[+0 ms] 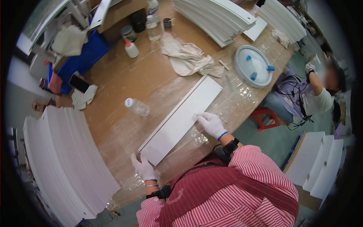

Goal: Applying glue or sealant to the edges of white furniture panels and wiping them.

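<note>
A long white panel [181, 117] lies diagonally on the brown wooden table [151, 79]. My left hand [142, 167], in a white glove, grips the panel's near corner. My right hand [211, 124], also gloved, rests flat on the panel's right edge near its middle, fingers together. Crumpled clear plastic film [198, 137] lies on the table by my right wrist.
A clear plastic bottle [137, 106] lies left of the panel. Beyond it are a crumpled cloth [189, 56], a glue bottle [131, 48], a round grey lid [253, 66] and stacks of white panels [68, 159], [219, 19]. A seated person [314, 94] works at the right.
</note>
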A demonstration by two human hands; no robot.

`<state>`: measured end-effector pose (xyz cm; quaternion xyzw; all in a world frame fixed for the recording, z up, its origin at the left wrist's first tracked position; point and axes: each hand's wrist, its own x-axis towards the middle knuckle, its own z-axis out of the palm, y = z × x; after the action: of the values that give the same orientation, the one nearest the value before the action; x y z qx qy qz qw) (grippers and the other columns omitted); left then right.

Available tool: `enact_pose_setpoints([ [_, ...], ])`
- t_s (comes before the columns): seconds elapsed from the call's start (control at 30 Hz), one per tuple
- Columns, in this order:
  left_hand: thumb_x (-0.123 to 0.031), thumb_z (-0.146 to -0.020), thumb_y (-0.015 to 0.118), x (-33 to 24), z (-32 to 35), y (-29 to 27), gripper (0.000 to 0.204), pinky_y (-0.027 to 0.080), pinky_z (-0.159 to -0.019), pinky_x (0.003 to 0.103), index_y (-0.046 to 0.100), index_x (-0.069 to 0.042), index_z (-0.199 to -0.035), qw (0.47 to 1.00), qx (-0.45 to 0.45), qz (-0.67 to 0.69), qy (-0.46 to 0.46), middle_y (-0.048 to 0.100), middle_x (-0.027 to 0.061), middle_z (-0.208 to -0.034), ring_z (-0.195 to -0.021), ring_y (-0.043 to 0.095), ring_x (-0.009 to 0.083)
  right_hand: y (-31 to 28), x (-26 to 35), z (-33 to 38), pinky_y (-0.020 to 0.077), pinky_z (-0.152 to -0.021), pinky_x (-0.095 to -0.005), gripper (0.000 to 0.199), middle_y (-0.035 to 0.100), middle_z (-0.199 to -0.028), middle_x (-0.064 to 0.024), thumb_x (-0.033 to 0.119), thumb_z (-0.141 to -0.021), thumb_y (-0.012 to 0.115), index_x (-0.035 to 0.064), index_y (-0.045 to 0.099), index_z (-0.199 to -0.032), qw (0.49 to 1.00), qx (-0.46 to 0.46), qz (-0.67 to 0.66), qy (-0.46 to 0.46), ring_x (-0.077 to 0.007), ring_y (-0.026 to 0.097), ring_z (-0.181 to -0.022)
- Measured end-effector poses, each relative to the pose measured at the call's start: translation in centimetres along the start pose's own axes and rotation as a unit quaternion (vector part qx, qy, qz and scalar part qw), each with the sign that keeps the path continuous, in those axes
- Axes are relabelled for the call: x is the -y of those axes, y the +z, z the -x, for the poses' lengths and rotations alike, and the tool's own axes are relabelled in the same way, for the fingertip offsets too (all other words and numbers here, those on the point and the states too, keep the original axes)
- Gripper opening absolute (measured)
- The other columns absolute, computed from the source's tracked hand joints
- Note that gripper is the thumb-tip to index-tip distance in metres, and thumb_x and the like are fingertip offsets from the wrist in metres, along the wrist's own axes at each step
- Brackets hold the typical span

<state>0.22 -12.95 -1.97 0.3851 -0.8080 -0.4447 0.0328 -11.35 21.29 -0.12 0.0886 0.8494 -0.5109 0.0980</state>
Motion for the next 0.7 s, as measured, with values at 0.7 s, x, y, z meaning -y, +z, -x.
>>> enact_pose_setpoints([
  [0.7,-0.044,-0.101,0.053,-3.7,0.5,7.5,0.062,0.028,-0.119,0.055,0.050,-0.002,-0.147,0.914,-0.140,-0.373,0.078,0.044,0.0293,-0.151,-0.139,0.044,0.0448,-16.8,-3.1,-17.0,0.0522,-0.100,-0.0481,0.032,0.070,-0.123,-0.0204,0.023,-0.096,0.061,0.0061,0.064,-0.123,0.911,-0.015,0.375,0.171,-0.0373,0.066,-0.118],
])
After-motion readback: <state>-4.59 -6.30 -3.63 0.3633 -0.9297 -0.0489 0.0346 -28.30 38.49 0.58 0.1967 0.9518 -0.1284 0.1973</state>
